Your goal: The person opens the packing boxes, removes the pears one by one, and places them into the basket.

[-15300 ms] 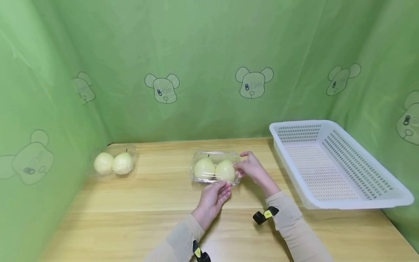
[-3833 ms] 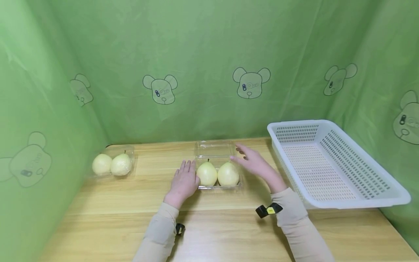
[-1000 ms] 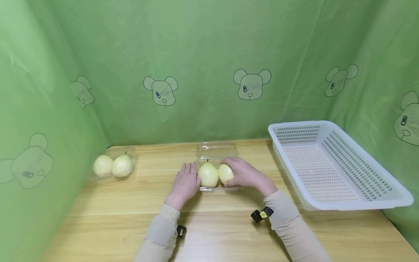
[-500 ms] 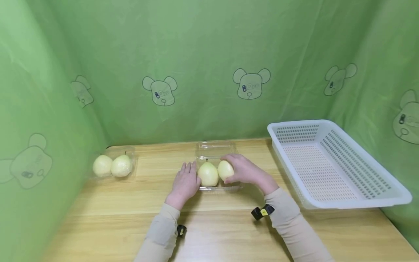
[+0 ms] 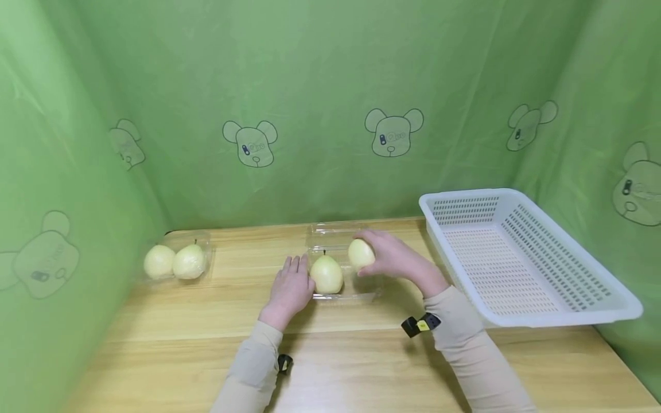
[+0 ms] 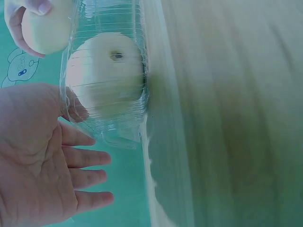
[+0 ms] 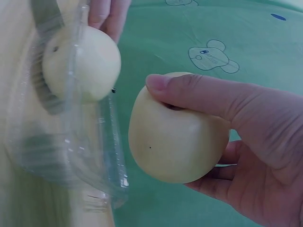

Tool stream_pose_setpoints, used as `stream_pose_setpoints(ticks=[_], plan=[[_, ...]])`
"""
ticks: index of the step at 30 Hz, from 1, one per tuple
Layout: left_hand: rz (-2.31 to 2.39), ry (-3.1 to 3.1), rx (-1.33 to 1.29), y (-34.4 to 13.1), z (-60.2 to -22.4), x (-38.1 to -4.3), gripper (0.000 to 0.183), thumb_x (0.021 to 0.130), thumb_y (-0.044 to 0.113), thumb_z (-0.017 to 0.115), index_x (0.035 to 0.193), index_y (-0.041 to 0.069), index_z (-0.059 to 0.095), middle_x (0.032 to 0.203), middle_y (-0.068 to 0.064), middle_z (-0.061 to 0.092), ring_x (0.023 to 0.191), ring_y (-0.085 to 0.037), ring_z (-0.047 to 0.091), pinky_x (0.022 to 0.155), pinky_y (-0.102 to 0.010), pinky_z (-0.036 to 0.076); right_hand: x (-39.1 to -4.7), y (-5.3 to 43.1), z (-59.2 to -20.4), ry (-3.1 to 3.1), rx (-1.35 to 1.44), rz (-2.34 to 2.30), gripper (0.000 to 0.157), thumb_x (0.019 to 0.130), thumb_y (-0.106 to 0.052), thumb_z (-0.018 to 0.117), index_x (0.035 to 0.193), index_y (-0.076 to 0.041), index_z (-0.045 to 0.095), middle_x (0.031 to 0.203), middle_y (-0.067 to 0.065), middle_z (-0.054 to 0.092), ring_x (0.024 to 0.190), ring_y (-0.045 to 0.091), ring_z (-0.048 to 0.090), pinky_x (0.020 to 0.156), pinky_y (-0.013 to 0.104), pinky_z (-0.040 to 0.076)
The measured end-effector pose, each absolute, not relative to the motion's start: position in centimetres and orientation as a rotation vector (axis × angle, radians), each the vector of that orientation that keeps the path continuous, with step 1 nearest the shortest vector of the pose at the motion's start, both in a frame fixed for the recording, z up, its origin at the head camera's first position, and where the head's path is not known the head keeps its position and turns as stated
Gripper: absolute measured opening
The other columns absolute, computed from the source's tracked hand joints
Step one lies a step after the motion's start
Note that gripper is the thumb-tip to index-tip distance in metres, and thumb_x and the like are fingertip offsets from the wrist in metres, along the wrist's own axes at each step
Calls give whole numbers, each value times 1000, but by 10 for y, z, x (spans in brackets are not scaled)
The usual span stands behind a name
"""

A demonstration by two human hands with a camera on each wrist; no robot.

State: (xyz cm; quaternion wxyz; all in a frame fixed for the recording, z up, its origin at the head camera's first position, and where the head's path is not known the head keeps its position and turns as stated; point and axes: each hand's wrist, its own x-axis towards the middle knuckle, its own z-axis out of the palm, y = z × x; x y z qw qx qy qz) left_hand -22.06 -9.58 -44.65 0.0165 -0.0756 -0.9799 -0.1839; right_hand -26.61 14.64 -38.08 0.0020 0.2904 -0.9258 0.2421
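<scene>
In the head view, a clear plastic clamshell box (image 5: 362, 289) stands mid-table with its lid (image 5: 333, 235) folded back. One pale yellow pear (image 5: 326, 276) sits in its left half. My right hand (image 5: 393, 259) grips the other pear (image 5: 360, 254) just above the right half; the right wrist view shows thumb and fingers around that pear (image 7: 177, 142). My left hand (image 5: 289, 289) rests against the box's left side. Its four fingers are straight in the left wrist view, with the thumb (image 6: 75, 106) against the box's end, partly seen through the plastic.
At the table's back left lies another clear box with two pears (image 5: 188, 261) in it. A white perforated plastic basket (image 5: 568, 318) stands on the right. Green curtains (image 5: 320, 183) with bear-head prints enclose the table (image 5: 206, 355) at the back and sides.
The box, closed in the oldest frame, now has its lid folded back. My right hand has taken hold of the right pear and raised it clear of the box. My left hand has stayed put recently.
</scene>
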Motion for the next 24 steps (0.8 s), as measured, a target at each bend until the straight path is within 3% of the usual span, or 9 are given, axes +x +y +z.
stream_pose_setpoints(ticks=[8,24], plan=[[-568,-3056,-226,-97,-448,-221,59,97,23,42,151,2,31,154,-23,36,147,-41,26,118,-59,28,-264,155,-363,-2912,851,724,83,63,-28,88,135,-7,53,136,21,56,122,43,52,97,62,48],[-553,-3053,-218,-97,-449,-222,60,96,23,43,151,2,32,154,-22,37,147,-40,26,118,-59,27,-267,182,-337,-2870,808,617,77,64,-25,87,131,-5,55,127,22,60,113,42,57,92,61,51]])
